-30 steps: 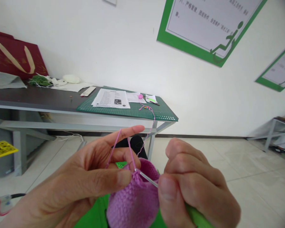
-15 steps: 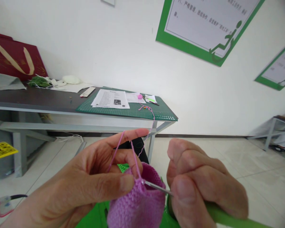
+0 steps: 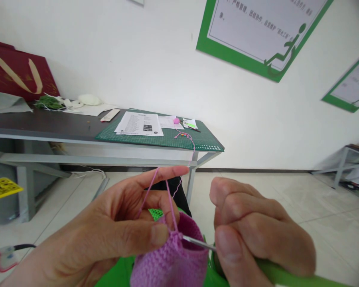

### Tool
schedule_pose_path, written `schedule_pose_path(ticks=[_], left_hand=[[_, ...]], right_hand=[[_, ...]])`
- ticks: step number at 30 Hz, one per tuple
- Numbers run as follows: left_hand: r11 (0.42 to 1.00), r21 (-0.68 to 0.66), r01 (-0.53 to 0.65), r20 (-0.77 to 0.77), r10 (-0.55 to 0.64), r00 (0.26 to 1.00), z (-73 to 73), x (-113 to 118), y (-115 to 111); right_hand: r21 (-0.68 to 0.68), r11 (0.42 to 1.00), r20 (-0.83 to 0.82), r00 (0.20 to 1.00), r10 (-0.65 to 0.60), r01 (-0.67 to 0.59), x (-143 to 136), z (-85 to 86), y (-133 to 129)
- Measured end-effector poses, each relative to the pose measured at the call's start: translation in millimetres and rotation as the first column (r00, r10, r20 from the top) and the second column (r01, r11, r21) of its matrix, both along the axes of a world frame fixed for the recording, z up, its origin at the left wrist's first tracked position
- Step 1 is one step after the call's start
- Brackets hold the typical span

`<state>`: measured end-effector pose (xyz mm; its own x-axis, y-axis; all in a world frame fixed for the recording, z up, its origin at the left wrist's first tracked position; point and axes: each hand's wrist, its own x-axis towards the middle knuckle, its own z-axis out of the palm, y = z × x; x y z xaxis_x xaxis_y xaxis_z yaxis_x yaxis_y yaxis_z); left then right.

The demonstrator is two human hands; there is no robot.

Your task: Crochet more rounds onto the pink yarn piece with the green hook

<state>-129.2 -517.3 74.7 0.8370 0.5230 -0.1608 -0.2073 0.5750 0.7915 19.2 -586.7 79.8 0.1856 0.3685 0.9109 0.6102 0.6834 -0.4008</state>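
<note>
My left hand (image 3: 116,223) pinches the upper edge of a pink crocheted piece (image 3: 170,263) between thumb and fingers. Pink yarn (image 3: 170,203) loops over its stretched index finger and runs down to the stitches. My right hand (image 3: 257,227) is closed round a crochet hook (image 3: 199,242) with a green handle. The metal tip of the hook is at the rim of the pink piece, beside my left thumb. The piece is hollow, with its opening facing up.
Beyond my hands stands a dark table (image 3: 68,123) with a green cutting mat (image 3: 131,140), printed sheets (image 3: 139,124), a pink yarn ball (image 3: 176,120) and a dark red bag (image 3: 18,73). A shelf (image 3: 347,159) is at the far right.
The pink piece and the hook tip have shifted slightly down. My right hand has turned a little, and my left index finger sits slightly lower.
</note>
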Motion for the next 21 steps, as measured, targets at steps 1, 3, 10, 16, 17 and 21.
schedule_pose_path(ticks=[1,3,10,16,17,21], left_hand=[[1.000,-0.018,-0.007,-0.014,0.007,1.000,1.0,0.5,-0.3],[0.999,-0.029,-0.013,-0.034,0.012,0.999,2.1,1.5,-0.1],[1.000,-0.001,0.018,-0.048,-0.018,0.999,0.4,3.1,3.0],[0.997,-0.011,0.074,-0.040,-0.074,0.996,0.6,3.3,4.2],[0.997,-0.024,0.075,-0.053,-0.076,0.996,0.6,3.3,4.4],[0.996,-0.038,0.085,-0.071,-0.088,0.994,-0.9,3.3,5.7]], right_hand=[[-0.001,0.999,-0.001,0.999,-0.032,0.032,-0.8,0.4,-0.1],[0.034,0.990,-0.025,0.990,-0.137,0.138,-4.3,3.9,-0.9],[-0.026,0.986,0.126,0.979,-0.162,0.167,-5.0,12.3,-7.2],[0.000,0.997,0.088,0.994,0.071,-0.071,8.7,0.3,-2.2],[-0.001,0.995,0.062,0.993,0.103,-0.104,9.4,-1.4,-1.5],[-0.029,0.998,-0.037,0.998,0.053,-0.054,5.3,-3.4,-1.3]])
